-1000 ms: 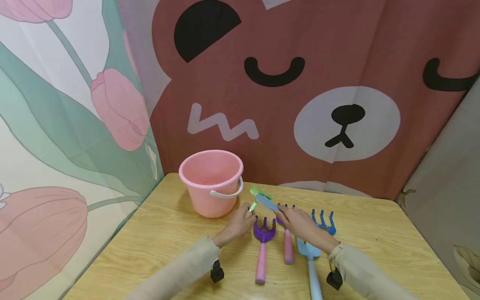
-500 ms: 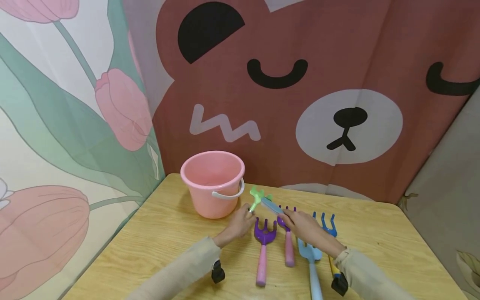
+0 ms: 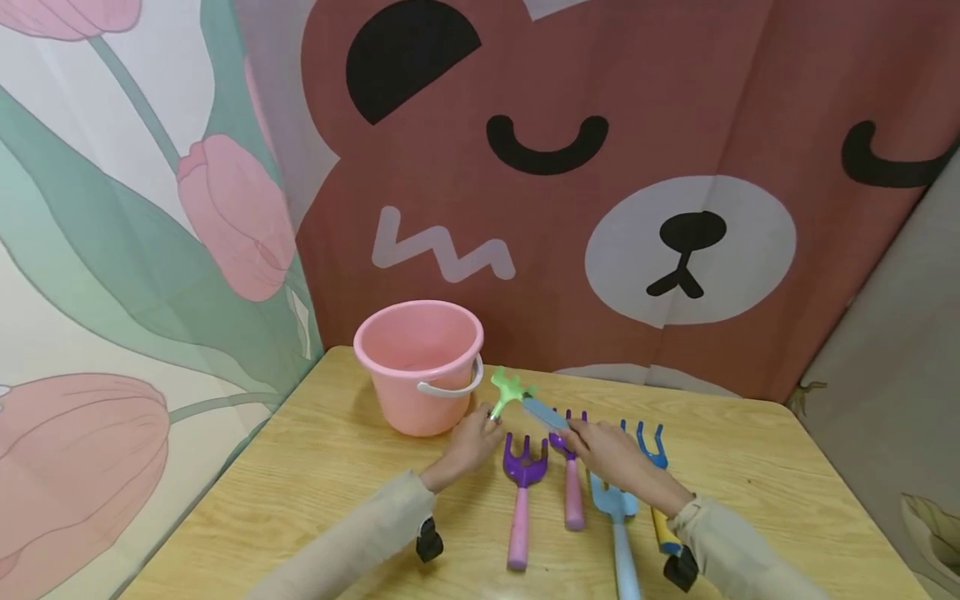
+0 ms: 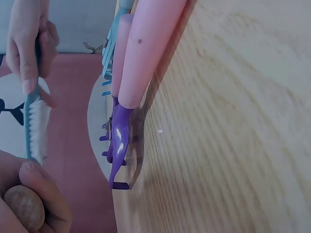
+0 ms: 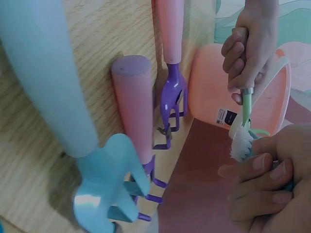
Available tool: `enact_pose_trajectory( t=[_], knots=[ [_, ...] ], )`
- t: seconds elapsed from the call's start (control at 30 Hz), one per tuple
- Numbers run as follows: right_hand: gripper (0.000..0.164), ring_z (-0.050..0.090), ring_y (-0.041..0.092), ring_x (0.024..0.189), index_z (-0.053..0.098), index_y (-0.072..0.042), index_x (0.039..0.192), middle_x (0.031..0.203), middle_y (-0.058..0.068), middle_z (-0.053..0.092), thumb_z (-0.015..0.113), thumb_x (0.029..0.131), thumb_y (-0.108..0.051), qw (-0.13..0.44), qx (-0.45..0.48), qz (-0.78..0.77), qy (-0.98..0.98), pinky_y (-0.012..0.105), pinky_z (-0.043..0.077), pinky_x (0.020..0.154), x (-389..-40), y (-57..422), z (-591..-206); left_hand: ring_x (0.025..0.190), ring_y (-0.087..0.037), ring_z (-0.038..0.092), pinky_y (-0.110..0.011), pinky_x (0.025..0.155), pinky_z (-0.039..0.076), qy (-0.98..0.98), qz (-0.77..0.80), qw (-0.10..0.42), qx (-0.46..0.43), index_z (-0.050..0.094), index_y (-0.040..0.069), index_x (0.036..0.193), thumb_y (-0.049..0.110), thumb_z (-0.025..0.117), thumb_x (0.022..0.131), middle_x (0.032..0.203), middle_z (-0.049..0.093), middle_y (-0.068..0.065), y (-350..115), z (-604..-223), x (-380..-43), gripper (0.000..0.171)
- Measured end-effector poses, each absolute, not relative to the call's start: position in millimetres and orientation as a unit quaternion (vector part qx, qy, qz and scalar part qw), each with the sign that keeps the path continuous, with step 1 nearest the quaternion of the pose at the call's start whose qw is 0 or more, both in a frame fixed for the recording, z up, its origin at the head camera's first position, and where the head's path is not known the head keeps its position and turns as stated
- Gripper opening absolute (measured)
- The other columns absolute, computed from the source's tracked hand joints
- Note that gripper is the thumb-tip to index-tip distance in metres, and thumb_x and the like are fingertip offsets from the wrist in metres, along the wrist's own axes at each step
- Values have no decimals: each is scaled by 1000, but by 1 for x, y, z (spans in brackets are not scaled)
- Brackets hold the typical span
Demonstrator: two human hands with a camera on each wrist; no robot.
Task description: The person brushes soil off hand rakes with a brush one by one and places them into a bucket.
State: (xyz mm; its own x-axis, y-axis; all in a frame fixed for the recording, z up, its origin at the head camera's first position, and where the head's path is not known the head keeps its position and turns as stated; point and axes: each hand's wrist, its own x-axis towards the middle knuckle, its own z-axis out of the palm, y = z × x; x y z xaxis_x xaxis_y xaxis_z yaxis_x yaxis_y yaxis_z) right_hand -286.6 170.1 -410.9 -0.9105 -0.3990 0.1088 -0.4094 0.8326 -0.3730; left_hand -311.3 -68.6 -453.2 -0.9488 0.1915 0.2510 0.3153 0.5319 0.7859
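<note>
My left hand (image 3: 471,443) grips a small green hand rake by its wooden handle (image 4: 24,208). Its green tined head (image 3: 510,386) points up and away, right of the pink bucket (image 3: 420,375). In my right hand (image 3: 609,450) is a blue brush (image 3: 546,412) with white bristles (image 5: 240,145). The bristles are at the green rake's head and partly hide it in the right wrist view. Below the hands lie two purple rakes with pink handles, one nearer (image 3: 525,468) and one partly behind the right hand (image 3: 573,492).
A light blue fork (image 3: 617,504) lies beneath my right forearm. Beside it is a blue rake (image 3: 656,454) with a yellow handle, partly covered by the arm. The wooden table (image 3: 330,508) meets printed curtains at its back and left.
The green rake and left hand have shifted slightly left, and more of the rake's head shows. The brush has slid a little toward the lower right along it. Both hands keep their hold.
</note>
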Motion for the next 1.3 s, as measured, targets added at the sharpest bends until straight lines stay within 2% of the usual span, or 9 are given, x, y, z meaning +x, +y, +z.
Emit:
enact_pose_trajectory(
  t=[0.27,0.37,0.5,0.57,0.73,0.8,0.9,1.03,1.3],
  knots=[
    [28,38,10,49,56,-9,81,59,-2,41,52,104,-23,27,225,176,-958,27,34,48,-287,175,-414,51,-8,43,-22,43,37,-867,-477,62,-131,58,3,97,8,63,92,71,48,1,-71,-451,-314,9],
    [26,38,10,48,59,-7,85,59,-1,41,51,105,-22,21,222,181,-958,27,35,48,-285,176,-415,47,-8,42,-20,39,35,-863,-485,46,-132,57,3,97,8,62,93,68,47,2,-70,-454,-313,9],
    [24,39,10,46,66,-1,105,59,-1,43,52,104,-21,23,213,187,-959,26,35,46,-283,177,-415,41,-8,41,-20,34,35,-862,-488,45,-128,56,3,96,7,62,92,66,47,1,-68,-459,-312,8],
    [25,38,9,45,66,-1,99,58,-2,42,52,104,-22,24,214,183,-959,25,34,45,-282,177,-414,39,-7,40,-20,33,35,-862,-490,40,-127,56,3,96,6,61,93,66,47,1,-67,-461,-313,8],
    [27,39,8,43,67,-1,102,55,-3,42,54,103,-24,33,229,186,-955,24,35,44,-282,175,-410,39,-7,38,-19,33,33,-850,-508,16,-139,54,-1,98,3,59,94,68,46,0,-65,-464,-313,8],
    [33,39,8,40,65,3,118,53,-4,43,54,103,-25,33,234,190,-953,24,35,43,-283,174,-409,39,-8,38,-19,33,32,-845,-515,7,-144,53,-1,98,1,58,94,68,45,0,-64,-463,-312,7],
    [41,39,7,36,60,7,129,52,-4,43,54,103,-25,28,240,191,-951,24,36,42,-285,172,-408,39,-8,37,-19,32,32,-844,-516,9,-150,53,-2,96,-1,59,92,67,45,0,-62,-463,-311,6],
    [42,41,8,37,58,7,130,53,-3,45,53,104,-26,24,233,193,-953,25,39,44,-287,173,-411,39,-7,38,-18,33,33,-845,-512,20,-154,55,-2,94,-1,60,90,66,45,1,-59,-460,-310,7],
    [39,37,7,42,62,6,125,54,-4,43,55,103,-26,24,224,199,-954,24,35,44,-285,183,-419,40,-8,38,-19,33,32,-835,-533,-12,-139,52,-6,102,1,57,95,69,46,-1,-64,-457,-310,12]
  ],
)
